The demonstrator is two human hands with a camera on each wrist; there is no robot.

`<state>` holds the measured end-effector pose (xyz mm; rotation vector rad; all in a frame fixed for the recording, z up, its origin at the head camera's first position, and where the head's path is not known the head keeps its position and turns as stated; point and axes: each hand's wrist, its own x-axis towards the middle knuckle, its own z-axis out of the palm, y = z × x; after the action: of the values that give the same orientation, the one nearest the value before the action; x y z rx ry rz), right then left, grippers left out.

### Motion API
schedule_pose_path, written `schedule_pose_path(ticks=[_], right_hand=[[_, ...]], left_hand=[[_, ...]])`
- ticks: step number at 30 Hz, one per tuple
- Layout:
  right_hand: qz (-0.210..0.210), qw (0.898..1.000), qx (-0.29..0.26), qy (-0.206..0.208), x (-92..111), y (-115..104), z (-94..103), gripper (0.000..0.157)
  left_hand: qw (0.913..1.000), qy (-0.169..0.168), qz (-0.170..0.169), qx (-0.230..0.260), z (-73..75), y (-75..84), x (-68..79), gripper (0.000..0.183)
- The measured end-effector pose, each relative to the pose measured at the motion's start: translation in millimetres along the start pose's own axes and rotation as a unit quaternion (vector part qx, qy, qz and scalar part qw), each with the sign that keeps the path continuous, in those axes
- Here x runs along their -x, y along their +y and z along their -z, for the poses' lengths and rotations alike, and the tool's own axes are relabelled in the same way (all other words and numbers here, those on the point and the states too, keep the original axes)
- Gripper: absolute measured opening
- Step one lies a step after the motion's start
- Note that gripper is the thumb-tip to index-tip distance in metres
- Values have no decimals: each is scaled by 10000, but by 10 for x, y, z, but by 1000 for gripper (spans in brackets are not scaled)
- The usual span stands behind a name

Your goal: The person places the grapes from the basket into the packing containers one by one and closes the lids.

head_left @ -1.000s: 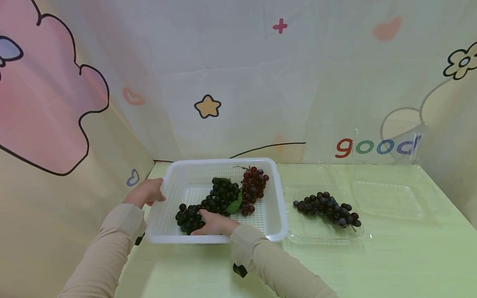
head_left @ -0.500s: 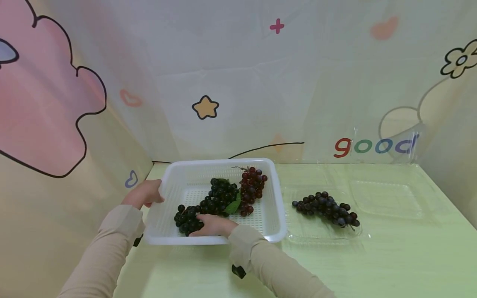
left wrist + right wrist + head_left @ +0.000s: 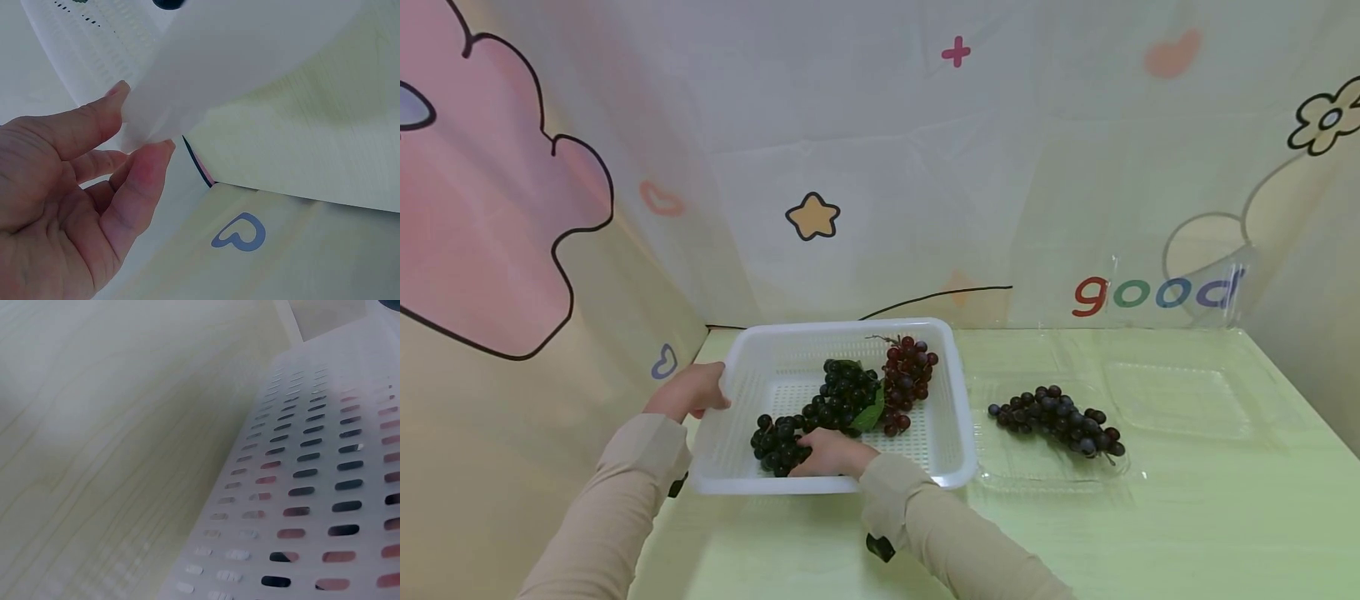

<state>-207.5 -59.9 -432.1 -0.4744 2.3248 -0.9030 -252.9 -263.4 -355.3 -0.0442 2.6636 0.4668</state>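
Observation:
In the head view a white slotted plastic basket (image 3: 842,327) stands on the table. My left hand (image 3: 688,390) pinches its left rim; in the left wrist view the thumb and fingers of the left hand (image 3: 87,181) close on the white wall. My right hand (image 3: 833,454) reaches over the front rim and grips dark green grapes (image 3: 772,446) at the front left, its fingertips partly hidden by them. More dark green grapes (image 3: 842,393) with a leaf (image 3: 871,413) lie behind; I cannot tell whether they are joined. Red grapes (image 3: 907,375) lie at the right.
Right of the basket, a bunch of dark purple grapes (image 3: 1060,419) lies in a clear plastic tray (image 3: 1022,477). Another clear tray (image 3: 1180,400) stands farther right. A printed curtain (image 3: 910,167) hangs behind the table (image 3: 1225,517). In the right wrist view the basket wall (image 3: 250,469) fills the right side.
The right hand's thumb and fingers have shifted slightly at the dark green grapes. The left hand still holds the rim, and the head view has drifted a little.

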Motion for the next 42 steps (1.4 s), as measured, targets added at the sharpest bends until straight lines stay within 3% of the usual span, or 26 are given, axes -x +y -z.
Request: schedule_pose_path(ticks=[8, 15, 24, 42], right_hand=[[84, 9999, -27, 123, 12, -20, 7, 52], [276, 9983, -491, 123, 31, -32, 28, 49], [587, 9919, -1087, 282, 16, -23, 35, 46], [811, 9745, -2014, 565, 25, -20, 55, 47]], left_hand=[[10000, -16, 41, 68, -4, -9, -19, 38], [10000, -3, -12, 6, -2, -8, -14, 39], [10000, -9, 1, 43, -2, -12, -23, 41], [9995, 17, -204, -254, 3, 3, 21, 54]])
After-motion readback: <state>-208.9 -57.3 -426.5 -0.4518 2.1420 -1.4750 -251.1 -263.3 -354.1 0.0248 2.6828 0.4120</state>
